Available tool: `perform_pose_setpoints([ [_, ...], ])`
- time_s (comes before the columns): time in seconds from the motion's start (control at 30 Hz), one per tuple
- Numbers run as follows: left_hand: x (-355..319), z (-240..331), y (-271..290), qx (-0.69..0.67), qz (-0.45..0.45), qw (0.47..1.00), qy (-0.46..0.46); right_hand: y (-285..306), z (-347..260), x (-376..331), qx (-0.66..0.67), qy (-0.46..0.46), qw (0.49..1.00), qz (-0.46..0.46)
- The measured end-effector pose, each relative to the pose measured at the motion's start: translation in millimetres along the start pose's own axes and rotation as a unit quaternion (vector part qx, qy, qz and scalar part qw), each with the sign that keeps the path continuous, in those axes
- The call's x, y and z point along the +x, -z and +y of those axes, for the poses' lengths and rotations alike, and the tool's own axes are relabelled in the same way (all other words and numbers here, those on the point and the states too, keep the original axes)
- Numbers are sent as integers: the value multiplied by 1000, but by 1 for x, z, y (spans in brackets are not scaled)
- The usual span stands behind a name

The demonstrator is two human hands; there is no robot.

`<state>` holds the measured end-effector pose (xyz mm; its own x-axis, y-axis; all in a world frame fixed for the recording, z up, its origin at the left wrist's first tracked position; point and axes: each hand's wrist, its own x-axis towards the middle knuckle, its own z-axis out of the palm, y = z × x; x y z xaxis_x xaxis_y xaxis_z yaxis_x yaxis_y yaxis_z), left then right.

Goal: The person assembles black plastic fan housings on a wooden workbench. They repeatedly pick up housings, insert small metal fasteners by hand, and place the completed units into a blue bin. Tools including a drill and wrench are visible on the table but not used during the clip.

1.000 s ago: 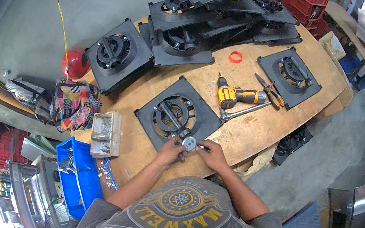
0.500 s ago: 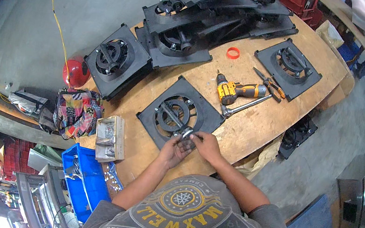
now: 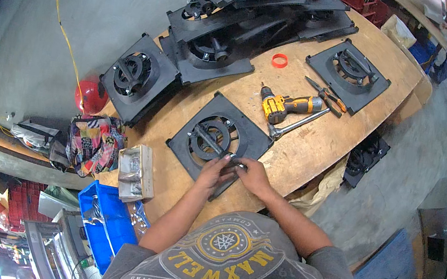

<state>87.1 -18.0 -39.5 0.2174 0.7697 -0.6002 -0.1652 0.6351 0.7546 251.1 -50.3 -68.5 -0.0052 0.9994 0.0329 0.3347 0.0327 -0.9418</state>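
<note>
Left hand (image 3: 215, 173) is grasping a small part (image 3: 230, 157), mostly hidden; whether right hand (image 3: 253, 177) is gripping anything, I cannot tell. Shirt (image 3: 277, 243) is bearing yellow lettering.

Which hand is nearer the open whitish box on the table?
Left. The left hand is to the right of the whitish box, not touching it; the right hand is farther right, beyond the left one.

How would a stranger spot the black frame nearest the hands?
On the wooden table, find the yellow drill. Nearer and to its left lies a square black frame, the only one with the left hand and right hand at its near corner.
</note>
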Motion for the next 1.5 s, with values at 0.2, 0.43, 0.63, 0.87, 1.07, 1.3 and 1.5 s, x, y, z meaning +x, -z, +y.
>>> perform_pose_setpoints([
  [0.2,11,10,-6,188,68,978,59,-2,-12,-4,46,-43,998,-8],
  [0.43,25,1,14,145,30,988,36,-12,-7,-4,40,28,998,36],
  [0.63,18,2,16,100,3,995,24,-13,-2,-8,-15,94,993,68],
  [0.87,18,6,20,91,-21,995,29,-17,-2,-7,-39,105,991,78],
  [1.07,16,4,21,57,-33,998,16,-20,-8,-8,99,-29,992,75],
  [1.3,15,3,11,116,31,993,-1,-20,-7,-9,-6,41,997,59],
  [1.5,13,1,4,109,55,992,-12,-20,2,-11,-105,82,991,33],
])
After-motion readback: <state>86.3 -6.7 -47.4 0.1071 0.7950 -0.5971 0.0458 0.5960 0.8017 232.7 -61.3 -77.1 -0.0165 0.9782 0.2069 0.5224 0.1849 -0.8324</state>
